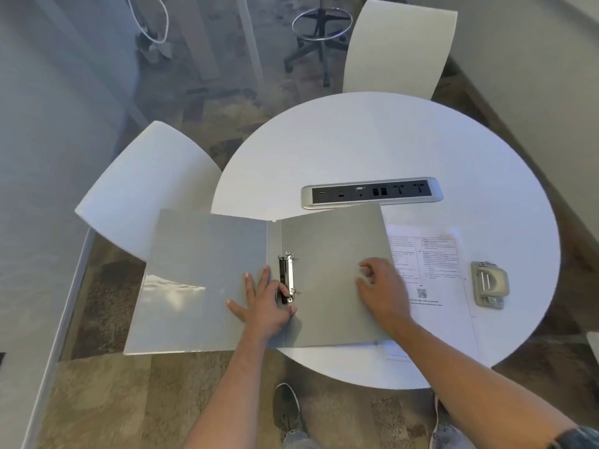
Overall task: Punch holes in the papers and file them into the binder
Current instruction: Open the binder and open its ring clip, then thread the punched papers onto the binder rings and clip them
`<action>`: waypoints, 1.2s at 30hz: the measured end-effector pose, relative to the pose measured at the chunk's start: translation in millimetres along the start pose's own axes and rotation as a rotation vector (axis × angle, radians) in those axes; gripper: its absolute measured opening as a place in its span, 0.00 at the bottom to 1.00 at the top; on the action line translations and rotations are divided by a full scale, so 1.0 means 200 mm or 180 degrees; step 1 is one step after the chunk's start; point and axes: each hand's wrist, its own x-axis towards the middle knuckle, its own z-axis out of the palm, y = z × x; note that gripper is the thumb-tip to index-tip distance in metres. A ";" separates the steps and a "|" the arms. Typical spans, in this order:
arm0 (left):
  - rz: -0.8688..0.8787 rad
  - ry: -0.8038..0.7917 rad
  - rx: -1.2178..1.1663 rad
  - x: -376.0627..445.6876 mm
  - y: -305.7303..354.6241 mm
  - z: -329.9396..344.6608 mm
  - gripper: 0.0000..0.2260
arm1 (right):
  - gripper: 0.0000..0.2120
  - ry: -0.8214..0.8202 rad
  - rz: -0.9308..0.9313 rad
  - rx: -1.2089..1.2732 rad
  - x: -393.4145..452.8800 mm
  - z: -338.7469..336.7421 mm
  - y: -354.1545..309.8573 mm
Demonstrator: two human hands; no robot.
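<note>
L hand [262, 307] lies flat, fingers spread, on the open grey binder [207, 280], thumb touching the near end of the ring mechanism [287, 278]; it grips nothing. R hand [381, 288] rests at 3 o'clock of the rings on the binder's R cover, fingers loosely bent, holding nothing. Binder sits at approx. 8 o'clock on the round white table [372, 140]; its L cover overhangs the table edge. Printed papers [434, 270] lie at 4 o'clock, partly under the R cover; hole punch [488, 284] just beyond them toward 3 o'clock. Socket strip [372, 192] at table centre. Two white chairs [400, 50], at 12 and 9 o'clock; patterned carpet [107, 400] below.
</note>
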 end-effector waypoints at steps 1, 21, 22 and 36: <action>-0.0012 0.0022 0.0088 -0.01 0.02 0.00 0.13 | 0.15 0.0396 0.0171 -0.0137 -0.01 -0.08 0.05; -0.0239 0.0384 0.0007 -0.17 0.18 0.14 0.46 | 0.47 0.0285 0.2432 -0.1155 -0.20 -0.46 0.35; -0.0241 0.0394 0.0031 -0.17 0.18 0.15 0.46 | 0.49 0.0285 0.2496 -0.1074 -0.19 -0.47 0.35; -0.0346 0.0362 0.0291 -0.14 0.22 0.22 0.40 | 0.43 0.0569 0.2491 -0.1213 -0.17 -0.41 0.32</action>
